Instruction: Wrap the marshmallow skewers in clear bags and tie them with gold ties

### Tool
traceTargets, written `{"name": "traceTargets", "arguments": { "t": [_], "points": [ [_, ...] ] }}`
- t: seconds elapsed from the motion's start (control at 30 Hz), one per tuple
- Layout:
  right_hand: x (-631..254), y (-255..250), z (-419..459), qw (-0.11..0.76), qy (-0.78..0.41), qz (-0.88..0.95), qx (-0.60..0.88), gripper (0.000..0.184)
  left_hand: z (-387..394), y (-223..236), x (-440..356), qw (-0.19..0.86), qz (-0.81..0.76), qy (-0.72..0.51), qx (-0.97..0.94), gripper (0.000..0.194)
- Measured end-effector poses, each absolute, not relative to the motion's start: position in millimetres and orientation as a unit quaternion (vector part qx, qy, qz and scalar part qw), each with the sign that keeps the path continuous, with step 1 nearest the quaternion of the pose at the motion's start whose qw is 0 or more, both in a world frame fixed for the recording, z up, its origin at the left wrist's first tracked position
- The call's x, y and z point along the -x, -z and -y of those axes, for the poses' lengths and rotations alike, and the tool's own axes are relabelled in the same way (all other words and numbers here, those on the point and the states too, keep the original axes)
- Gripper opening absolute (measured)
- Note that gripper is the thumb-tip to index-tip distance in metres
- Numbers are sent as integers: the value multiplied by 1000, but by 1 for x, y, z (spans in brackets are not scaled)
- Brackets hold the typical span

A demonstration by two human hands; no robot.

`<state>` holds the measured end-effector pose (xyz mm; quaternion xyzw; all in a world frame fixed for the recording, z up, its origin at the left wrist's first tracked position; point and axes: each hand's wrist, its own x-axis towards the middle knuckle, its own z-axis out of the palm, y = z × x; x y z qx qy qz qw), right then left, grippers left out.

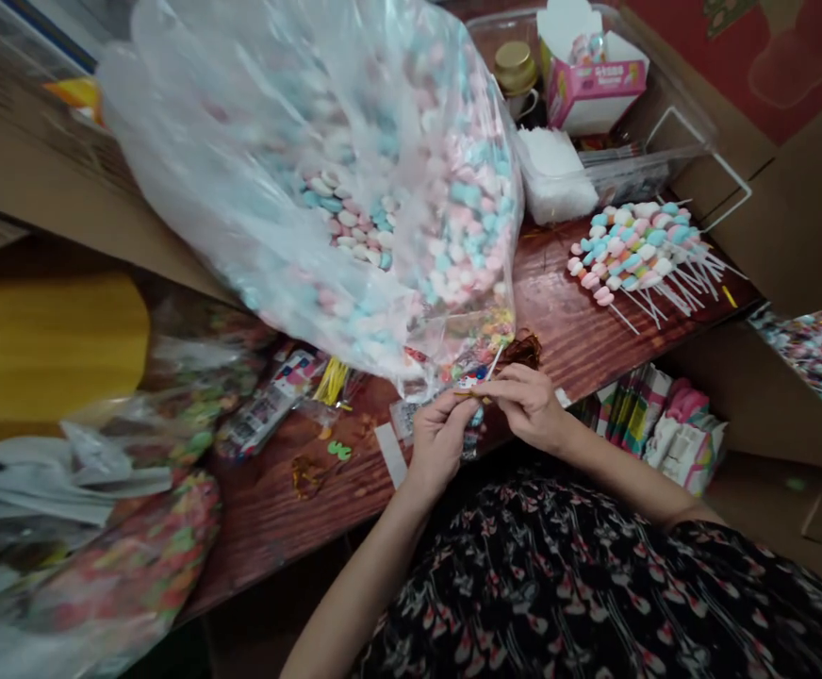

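My left hand point(440, 436) and my right hand point(530, 404) meet at the table's front edge, fingertips pinched close together. A thin gold twist tie point(465, 392) runs between them, partly hidden by the fingers. From the same spot a white stick point(497, 360) points up and away. Below the fingers shows a bit of a clear wrapper point(474, 436) with pale blue in it; the rest is covered by my hands. Just beyond lies a small clear bag of colourful candy pieces point(482, 338), beside a dark gold bundle of ties point(524, 350).
A huge clear bag of pastel candies point(354, 222) fills the table's back. Candy sticks point(637, 247) are piled right, before a plastic bin point(672, 141). Bagged gummies point(135, 556) lie left, with yellow ties point(333, 380) and a green piece point(338, 451) nearer the middle.
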<state>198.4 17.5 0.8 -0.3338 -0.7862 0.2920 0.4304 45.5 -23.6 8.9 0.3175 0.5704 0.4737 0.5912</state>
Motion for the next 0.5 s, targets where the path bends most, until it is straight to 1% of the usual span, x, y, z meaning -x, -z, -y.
{"name": "traceTargets", "arguments": {
  "t": [0.13,0.2,0.27,0.37,0.43,0.47,0.5],
  "points": [
    [-195,-3,-21,408,-321,793,317,27,33,-3,-33,542,-571,-476,-393,16],
    [-191,-3,-17,399,-321,800,314,27,34,1,-29,521,-577,-485,-400,16],
    [-188,-1,-10,413,-306,795,322,28,35,4,-28,520,-579,-498,-382,15],
    [-183,4,2,472,-304,737,377,23,35,7,-27,525,-572,-519,-356,14],
    [-182,6,7,471,-367,682,423,12,34,7,-27,524,-566,-530,-354,14],
    [-182,6,8,456,-417,656,433,10,34,6,-26,522,-562,-531,-359,14],
    [-182,6,7,434,-473,632,434,13,33,5,-26,520,-560,-530,-368,14]
  ]
}}
